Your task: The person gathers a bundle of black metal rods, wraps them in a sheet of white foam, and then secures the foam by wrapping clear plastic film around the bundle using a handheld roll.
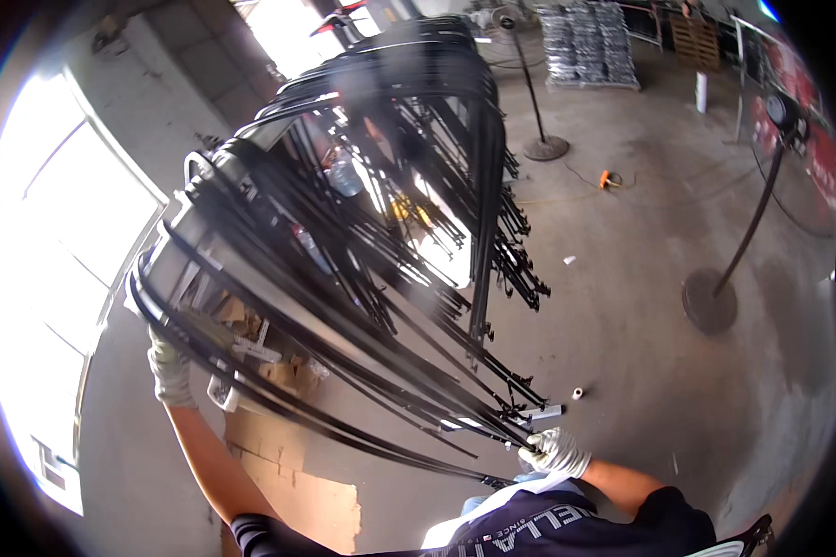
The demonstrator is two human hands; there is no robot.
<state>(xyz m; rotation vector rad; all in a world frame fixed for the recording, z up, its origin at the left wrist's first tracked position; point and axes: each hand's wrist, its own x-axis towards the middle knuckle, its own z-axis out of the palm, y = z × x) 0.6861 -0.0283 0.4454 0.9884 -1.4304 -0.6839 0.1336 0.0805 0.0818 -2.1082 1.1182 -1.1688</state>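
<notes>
Long, thin black strips (pixel 344 357) hang bent over a rack in a large bunch, with small fittings at many of their lower ends. At the left, my left hand (pixel 169 367), in a pale work glove, is raised to the bend of the nearest strips. Those strips cross in front of its fingers, which look closed round them but are partly hidden and blurred. Close to my body at the lower right, my right hand (pixel 557 453), in a whitish glove, closes on the strips' lower ends. The strips stretch between both hands.
Flattened cardboard (pixel 297 497) lies below left, beside a bright window (pixel 37 269). Two round-based stands (pixel 711 302) (pixel 546 147) rise from the floor. An orange object (pixel 608 180) with a cable, a small white roll (pixel 578 394) and a stacked pallet (pixel 590 46) are farther off.
</notes>
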